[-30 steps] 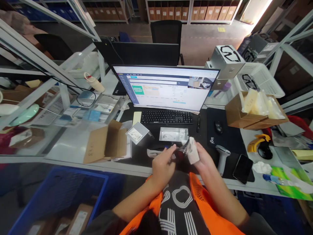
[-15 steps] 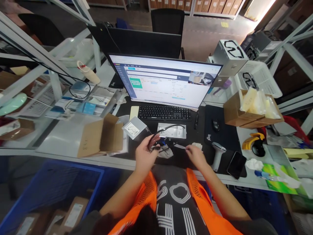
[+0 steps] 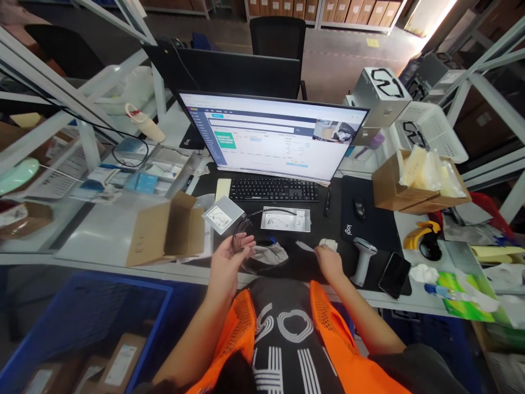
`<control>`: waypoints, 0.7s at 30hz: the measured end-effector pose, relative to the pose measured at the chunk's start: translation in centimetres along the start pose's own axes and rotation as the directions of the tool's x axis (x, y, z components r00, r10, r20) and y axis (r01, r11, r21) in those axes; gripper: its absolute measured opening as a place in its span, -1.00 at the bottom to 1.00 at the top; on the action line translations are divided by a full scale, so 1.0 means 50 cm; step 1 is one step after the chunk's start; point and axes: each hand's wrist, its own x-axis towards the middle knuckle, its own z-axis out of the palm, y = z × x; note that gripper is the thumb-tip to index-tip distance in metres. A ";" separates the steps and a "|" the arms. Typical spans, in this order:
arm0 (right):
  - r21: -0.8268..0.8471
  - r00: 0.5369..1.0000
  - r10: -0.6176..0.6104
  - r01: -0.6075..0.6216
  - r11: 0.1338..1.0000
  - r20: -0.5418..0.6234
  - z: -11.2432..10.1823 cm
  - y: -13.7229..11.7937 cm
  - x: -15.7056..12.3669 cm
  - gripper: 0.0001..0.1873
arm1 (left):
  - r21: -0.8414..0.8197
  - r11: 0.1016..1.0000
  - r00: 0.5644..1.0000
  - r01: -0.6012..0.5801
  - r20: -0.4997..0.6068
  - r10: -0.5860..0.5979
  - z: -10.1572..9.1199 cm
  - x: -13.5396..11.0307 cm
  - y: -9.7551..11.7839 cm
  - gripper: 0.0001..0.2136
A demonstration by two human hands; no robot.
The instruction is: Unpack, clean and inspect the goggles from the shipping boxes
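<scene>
My left hand is closed on a pair of dark-framed glasses, held just above the black desk mat; one temple arm arcs out toward the silver tray. A grey pouch lies on the mat right beside that hand. My right hand rests on the mat with its fingers curled against a small white cloth. A thin pale strip lies just left of the cloth.
A keyboard and monitor stand behind the tray. A silver box lid and an open cardboard box are at the left. A mouse, barcode scanner and phone are at the right. A blue bin sits below.
A second ago both hands held the glasses together, the right one with the cloth on them. The right hand has since gone right to the mat with the cloth; the left carried the glasses left.
</scene>
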 end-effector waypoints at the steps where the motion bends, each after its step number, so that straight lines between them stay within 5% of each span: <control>1: -0.014 1.000 0.019 -0.019 1.000 0.006 0.001 0.006 -0.010 -0.71 | -0.011 1.000 1.000 0.019 -0.002 -0.019 0.001 0.001 -0.003 -0.48; 3: -0.023 0.999 0.044 -0.044 0.999 0.013 0.005 0.007 -0.023 -0.73 | -0.024 0.999 0.999 0.046 0.003 -0.046 0.005 0.005 -0.009 -0.48; 7: 0.061 1.000 0.006 -0.007 0.998 0.017 0.019 -0.017 -0.016 -0.46 | -0.001 0.999 0.999 0.033 0.020 -0.033 0.012 0.010 -0.015 -0.48; 11: 0.270 0.999 -0.033 0.028 0.962 0.014 0.033 -0.026 0.009 -0.85 | 0.034 0.999 0.999 0.014 0.029 -0.015 0.011 0.009 -0.017 -0.48; 13: 0.417 0.999 -0.050 0.055 0.907 -0.022 0.039 -0.019 0.013 -0.89 | 0.041 0.999 1.000 0.015 0.025 -0.016 0.009 0.007 -0.018 -0.48; 16: 0.650 0.991 -0.070 0.129 0.749 -0.117 0.046 -0.004 0.003 -0.80 | 0.046 0.998 0.999 0.035 0.012 -0.036 0.005 0.004 -0.021 -0.47; 21: 0.907 0.970 0.014 0.223 0.357 -0.244 0.057 0.004 -0.017 -0.49 | 0.021 0.997 0.997 0.071 0.017 -0.071 0.009 0.006 -0.021 -0.46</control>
